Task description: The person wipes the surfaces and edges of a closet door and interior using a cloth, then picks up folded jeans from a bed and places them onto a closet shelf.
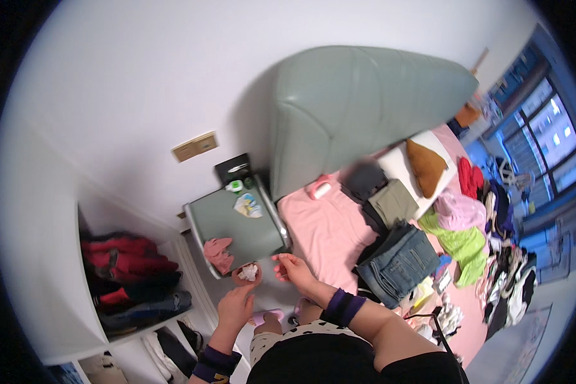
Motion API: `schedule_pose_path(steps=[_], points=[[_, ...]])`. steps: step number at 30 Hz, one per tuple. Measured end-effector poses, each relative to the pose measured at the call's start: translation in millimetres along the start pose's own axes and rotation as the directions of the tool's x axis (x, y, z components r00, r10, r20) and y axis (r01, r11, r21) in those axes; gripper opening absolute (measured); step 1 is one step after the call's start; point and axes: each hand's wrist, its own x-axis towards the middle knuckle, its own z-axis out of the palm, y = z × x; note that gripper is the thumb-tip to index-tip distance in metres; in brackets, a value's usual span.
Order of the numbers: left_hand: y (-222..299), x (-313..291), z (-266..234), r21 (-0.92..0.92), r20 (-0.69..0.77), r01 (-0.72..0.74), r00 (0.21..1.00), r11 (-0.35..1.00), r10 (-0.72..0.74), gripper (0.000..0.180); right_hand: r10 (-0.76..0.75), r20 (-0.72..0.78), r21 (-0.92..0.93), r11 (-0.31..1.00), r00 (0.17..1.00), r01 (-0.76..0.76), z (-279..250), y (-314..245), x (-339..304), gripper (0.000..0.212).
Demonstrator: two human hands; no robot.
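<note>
My left hand (235, 308) is just below a small pink bin (238, 280) with crumpled white tissue (249, 272) in it. Its fingers are loosely stretched toward the rim, and nothing shows in them. To the right of the bin, my right hand (293, 269) hovers near the front corner of a grey-green nightstand (237, 224), fingers slightly bent and apart, holding nothing that I can see. A crumpled pink cloth (219, 255) lies on the nightstand's near left corner. Farther back on its top are a colourful packet (248, 205) and a small white-and-green item (234, 186).
At the right, a bed with a pink sheet (320, 237) bears folded jeans (400, 262), a brown cushion (425, 168) and heaped clothes (457, 246). A green padded headboard (358, 96) stands behind it. An open wardrobe (93, 301) with stacked clothes (134, 275) is at the left.
</note>
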Motion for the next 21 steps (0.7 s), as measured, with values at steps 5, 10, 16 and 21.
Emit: schedule_pose_path(steps=[5,10,16,21], points=[[80.8,60.0,52.6,-0.023,0.169,-0.104,0.980,0.994,0.106,0.025,-0.073,-0.111,0.191,0.977,0.991,0.094,-110.6,-33.7,-10.2,0.024],[160.2,118.4,119.0,0.009,0.461,-0.221,0.867,0.975,0.192,0.024,-0.205,-0.397,0.187,0.936,0.895,0.297,-245.6,-36.9,-33.7,0.022],[226.7,168.0,220.3,-0.091,0.678,-0.275,0.687,0.957,0.262,0.025,-0.440,-0.713,-0.116,0.842,0.546,0.527,-391.7,-24.5,-74.6,0.017],[228.0,183.5,324.2,-0.276,0.849,-0.024,0.463,0.961,0.255,0.030,-0.757,-0.641,-0.749,0.653,0.126,0.114,-488.5,-36.9,-121.2,0.022]])
